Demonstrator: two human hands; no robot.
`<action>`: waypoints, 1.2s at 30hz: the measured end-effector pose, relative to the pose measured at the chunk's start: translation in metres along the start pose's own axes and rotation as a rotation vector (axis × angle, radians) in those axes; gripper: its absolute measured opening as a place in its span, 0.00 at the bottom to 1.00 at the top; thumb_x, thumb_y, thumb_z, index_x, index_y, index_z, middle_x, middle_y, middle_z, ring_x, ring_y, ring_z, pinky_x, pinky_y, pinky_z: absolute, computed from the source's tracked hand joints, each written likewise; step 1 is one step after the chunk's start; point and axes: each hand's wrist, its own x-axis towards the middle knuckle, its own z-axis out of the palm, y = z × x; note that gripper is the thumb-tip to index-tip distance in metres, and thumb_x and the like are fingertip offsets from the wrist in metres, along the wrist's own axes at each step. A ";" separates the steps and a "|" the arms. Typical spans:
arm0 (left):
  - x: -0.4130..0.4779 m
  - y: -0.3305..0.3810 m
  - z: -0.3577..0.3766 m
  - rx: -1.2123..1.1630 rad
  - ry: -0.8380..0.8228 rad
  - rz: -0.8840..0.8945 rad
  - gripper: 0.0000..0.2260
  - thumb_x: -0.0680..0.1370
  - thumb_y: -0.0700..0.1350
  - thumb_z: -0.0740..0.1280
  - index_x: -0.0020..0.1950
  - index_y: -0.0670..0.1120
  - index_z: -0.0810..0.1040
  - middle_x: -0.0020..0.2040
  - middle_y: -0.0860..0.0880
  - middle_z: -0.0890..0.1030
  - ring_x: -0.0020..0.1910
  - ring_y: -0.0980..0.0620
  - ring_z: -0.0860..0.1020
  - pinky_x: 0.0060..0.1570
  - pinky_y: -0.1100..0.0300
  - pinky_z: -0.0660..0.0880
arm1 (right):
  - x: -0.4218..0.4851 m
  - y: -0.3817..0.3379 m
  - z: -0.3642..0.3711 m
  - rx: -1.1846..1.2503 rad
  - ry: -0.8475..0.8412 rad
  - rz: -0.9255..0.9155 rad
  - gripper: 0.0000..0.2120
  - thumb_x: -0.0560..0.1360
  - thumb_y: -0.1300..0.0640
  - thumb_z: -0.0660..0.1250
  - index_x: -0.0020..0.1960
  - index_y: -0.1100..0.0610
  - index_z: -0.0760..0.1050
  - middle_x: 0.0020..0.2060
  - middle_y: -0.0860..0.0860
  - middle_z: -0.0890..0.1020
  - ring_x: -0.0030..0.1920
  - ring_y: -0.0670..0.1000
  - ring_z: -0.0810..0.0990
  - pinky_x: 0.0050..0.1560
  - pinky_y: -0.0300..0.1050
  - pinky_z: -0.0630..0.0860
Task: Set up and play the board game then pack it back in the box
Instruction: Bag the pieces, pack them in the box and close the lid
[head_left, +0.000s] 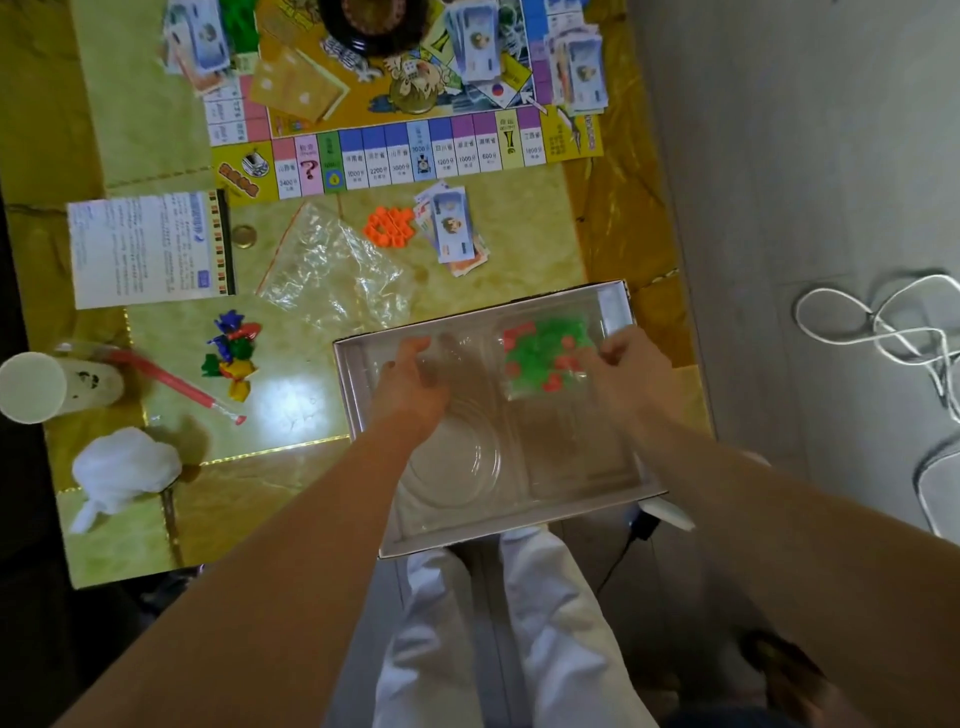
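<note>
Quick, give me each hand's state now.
Left hand: fingers curled over the clear tray; grip cannot be told.
Right hand: pinching the bag of green and red pieces.

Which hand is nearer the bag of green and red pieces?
Right. The right hand holds the bag of green and red pieces; the left hand is in the clear tray's next compartment.
</note>
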 end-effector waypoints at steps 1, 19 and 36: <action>0.000 -0.001 0.001 0.006 0.008 0.001 0.24 0.76 0.42 0.65 0.70 0.56 0.66 0.56 0.41 0.76 0.50 0.41 0.78 0.41 0.58 0.71 | 0.000 0.000 0.002 -0.048 -0.047 -0.066 0.10 0.75 0.49 0.70 0.48 0.55 0.74 0.39 0.48 0.78 0.38 0.46 0.75 0.33 0.36 0.67; -0.002 -0.001 0.000 -0.044 -0.013 -0.006 0.24 0.77 0.41 0.63 0.71 0.56 0.66 0.57 0.42 0.73 0.49 0.45 0.76 0.43 0.59 0.71 | 0.012 -0.013 0.035 -0.662 -0.247 -0.509 0.29 0.68 0.70 0.71 0.65 0.57 0.66 0.60 0.57 0.69 0.55 0.58 0.77 0.52 0.50 0.77; 0.005 -0.045 -0.097 -0.184 0.282 0.007 0.06 0.77 0.43 0.64 0.52 0.47 0.79 0.40 0.51 0.78 0.38 0.51 0.76 0.35 0.63 0.68 | 0.003 -0.122 0.074 -0.351 -0.396 -0.594 0.03 0.75 0.59 0.64 0.45 0.56 0.77 0.32 0.46 0.76 0.36 0.49 0.76 0.39 0.44 0.71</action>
